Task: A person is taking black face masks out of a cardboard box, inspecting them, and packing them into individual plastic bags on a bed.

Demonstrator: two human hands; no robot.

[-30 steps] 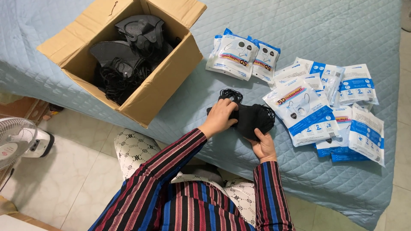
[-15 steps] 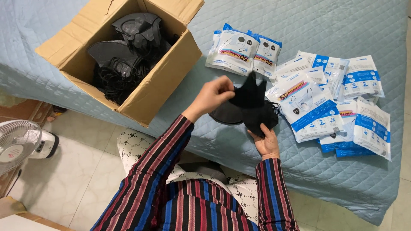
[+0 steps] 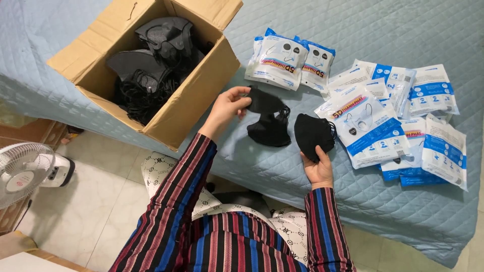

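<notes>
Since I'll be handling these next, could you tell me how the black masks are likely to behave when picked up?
Probably floppy: the black mask in the left hand droops, with another hanging beneath it. Likely light, since a fingertip pinch carries it. The thin ear loops dangle loose and may snag on neighbours. The right hand props a folded mask that seems to keep its crease.

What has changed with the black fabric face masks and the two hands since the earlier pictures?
The hands have parted the one bundle of black fabric face masks that they held together. The left hand now lifts some masks toward the open brown cardboard box, while the right hand keeps one black mask low over the blue quilted cover. The box and the blue and white sealed packets lie as before.
</notes>
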